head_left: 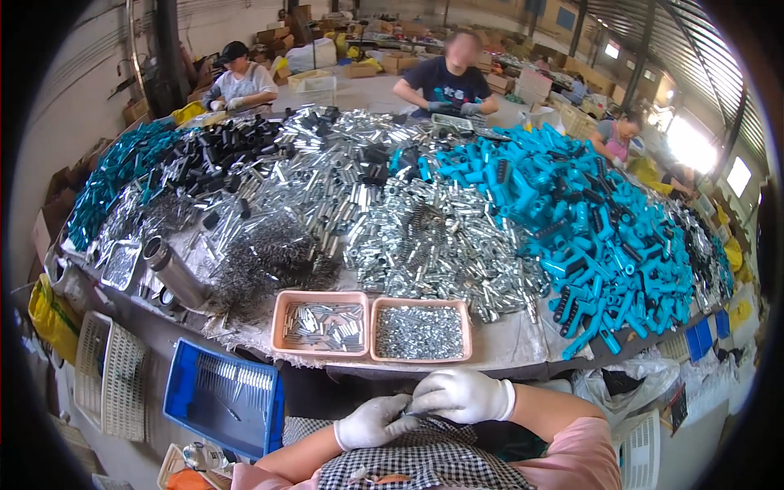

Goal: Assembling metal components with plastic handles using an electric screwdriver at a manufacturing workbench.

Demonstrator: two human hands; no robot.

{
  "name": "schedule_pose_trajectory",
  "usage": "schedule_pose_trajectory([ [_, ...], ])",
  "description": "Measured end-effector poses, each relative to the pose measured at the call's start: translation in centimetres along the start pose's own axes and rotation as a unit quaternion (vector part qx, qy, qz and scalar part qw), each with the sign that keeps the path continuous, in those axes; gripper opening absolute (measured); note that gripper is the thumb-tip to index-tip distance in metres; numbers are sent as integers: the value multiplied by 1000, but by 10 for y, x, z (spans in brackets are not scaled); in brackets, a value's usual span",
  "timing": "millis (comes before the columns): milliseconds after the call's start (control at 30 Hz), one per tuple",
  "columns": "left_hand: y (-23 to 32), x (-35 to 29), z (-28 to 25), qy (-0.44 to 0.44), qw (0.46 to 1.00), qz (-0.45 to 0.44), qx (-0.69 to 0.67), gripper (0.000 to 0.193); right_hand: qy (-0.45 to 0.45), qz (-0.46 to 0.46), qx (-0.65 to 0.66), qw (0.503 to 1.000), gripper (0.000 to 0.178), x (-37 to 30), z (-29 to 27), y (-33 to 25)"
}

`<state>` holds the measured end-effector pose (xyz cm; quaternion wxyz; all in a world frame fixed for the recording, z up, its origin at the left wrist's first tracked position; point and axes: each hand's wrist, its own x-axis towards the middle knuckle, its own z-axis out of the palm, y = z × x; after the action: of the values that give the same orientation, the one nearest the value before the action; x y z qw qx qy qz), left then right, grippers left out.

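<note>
My left hand (pixel 374 423), in a white glove, is closed near my lap at the table's front edge. My right hand (pixel 464 395), gloved the same way, meets it from the right with fingers curled. Between the fingertips shows a bit of something small and dark, mostly hidden by the gloves. Just beyond the hands stand two pink trays on the table: the left tray (pixel 320 355) holds metal pins, the right tray (pixel 421 358) small silvery pieces. Behind them spreads a heap of metal parts (pixel 441 237), with a pile of teal plastic handles (pixel 580 237) to the right.
Dark springs (pixel 265 261) and a steel flask (pixel 173 273) lie at left on the table. Below stand a blue bin (pixel 220 433) with thin metal rods and a white crate (pixel 110 380). Clear plastic bags (pixel 629 380) sit right. Several people work around the table.
</note>
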<state>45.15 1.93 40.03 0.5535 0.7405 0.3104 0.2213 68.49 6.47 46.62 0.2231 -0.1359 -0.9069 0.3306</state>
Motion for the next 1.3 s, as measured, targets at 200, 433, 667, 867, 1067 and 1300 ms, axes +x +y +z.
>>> schedule_pose_trajectory([
  [200, -7, 2, 10, 40, 999, 22, -26, 53, -47, 43, -101, 993, 26, 3, 0, -6],
  [433, -4, 2, 10, -12, 1000, 11, -16, 46, -160, 143, -255, 943, 49, 5, 2, -8],
  [667, -12, 1, 10, 17, 999, 23, -33, 34, -43, 102, -145, 983, 43, 9, -5, -17],
  [867, -9, 3, 15, 25, 998, 49, -2, 31, -214, 218, -224, 925, 38, 3, -7, -16],
  [1067, -15, 2, 18, 51, 996, 73, -22, 35, -72, 105, -117, 985, 50, 4, -2, -15],
  [1300, -12, 2, 18, 9, 999, 21, -31, 35, -143, 212, -183, 949, 47, -10, -5, -17],
])
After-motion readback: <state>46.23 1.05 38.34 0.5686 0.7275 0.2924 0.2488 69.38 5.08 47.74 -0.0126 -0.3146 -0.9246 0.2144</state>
